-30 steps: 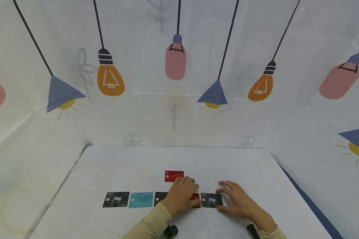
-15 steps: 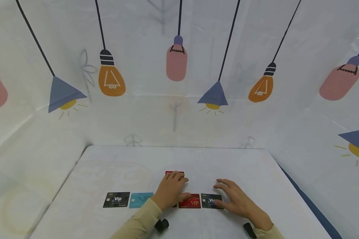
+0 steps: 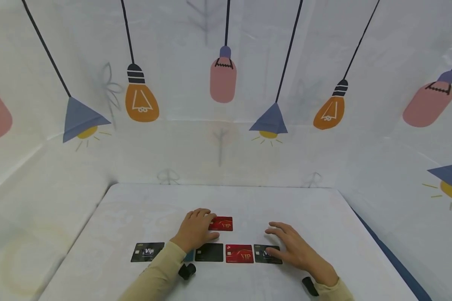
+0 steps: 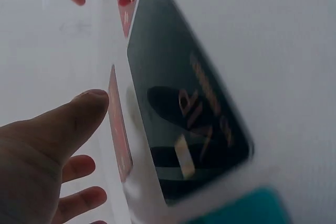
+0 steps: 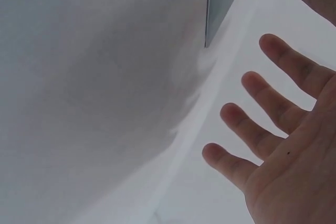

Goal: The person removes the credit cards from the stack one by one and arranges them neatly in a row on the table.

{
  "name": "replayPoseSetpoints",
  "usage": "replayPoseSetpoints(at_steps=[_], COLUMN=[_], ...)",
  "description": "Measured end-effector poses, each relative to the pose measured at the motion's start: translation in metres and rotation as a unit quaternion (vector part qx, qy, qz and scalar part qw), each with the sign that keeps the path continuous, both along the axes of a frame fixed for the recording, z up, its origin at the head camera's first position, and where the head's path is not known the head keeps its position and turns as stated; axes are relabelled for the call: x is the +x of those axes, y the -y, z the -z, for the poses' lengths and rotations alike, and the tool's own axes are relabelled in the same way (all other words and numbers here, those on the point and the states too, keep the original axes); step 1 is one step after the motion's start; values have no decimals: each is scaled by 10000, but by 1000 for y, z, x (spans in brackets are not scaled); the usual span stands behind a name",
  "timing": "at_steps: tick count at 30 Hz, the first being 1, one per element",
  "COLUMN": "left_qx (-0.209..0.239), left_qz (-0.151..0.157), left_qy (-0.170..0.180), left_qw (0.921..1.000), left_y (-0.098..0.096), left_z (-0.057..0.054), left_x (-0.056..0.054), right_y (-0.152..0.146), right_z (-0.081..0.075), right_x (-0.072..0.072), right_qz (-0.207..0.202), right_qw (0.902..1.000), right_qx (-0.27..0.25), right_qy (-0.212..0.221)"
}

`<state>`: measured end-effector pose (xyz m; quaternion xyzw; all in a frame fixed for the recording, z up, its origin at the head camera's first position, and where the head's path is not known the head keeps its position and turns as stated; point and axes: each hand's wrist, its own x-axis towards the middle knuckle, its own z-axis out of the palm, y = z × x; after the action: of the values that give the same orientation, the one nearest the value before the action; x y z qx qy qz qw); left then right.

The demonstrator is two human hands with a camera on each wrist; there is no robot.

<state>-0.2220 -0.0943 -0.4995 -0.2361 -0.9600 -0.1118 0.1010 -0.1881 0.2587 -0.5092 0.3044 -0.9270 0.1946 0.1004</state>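
Observation:
Several bank-style cards lie flat in a row: a dark Vip card, a teal card mostly hidden by my left forearm, a black card, a red VIP card and another dark Vip card. Behind the row lies a second red VIP card. Beside its left end, partly over it, is my left hand, fingers relaxed; contact cannot be told. My right hand is spread, its thumb over the rightmost dark card. In the right wrist view its fingers hold nothing.
A white table carries the cards, its back edge meeting a pale cloth backdrop printed with hanging lamps. Black wrist cameras hang under both wrists, the left one low near the table.
My left hand has moved left from over the row, past the far red card, uncovering the black and red cards in the row. My right hand has shifted slightly left. The cards look unmoved.

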Motion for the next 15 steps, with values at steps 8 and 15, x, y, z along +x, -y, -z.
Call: replayPoseSetpoints(at_steps=[8,15], left_qx=[-97,134], left_qz=[-252,-252], left_qy=[531,727], left_qw=[9982,9969], left_y=[17,20], left_z=[11,12], left_x=[-14,-18], right_y=[14,31], right_z=[-9,-16], right_x=[-5,-15], right_qz=[-23,-29], right_qw=[9996,9985], right_qx=[51,70], right_qy=[271,550])
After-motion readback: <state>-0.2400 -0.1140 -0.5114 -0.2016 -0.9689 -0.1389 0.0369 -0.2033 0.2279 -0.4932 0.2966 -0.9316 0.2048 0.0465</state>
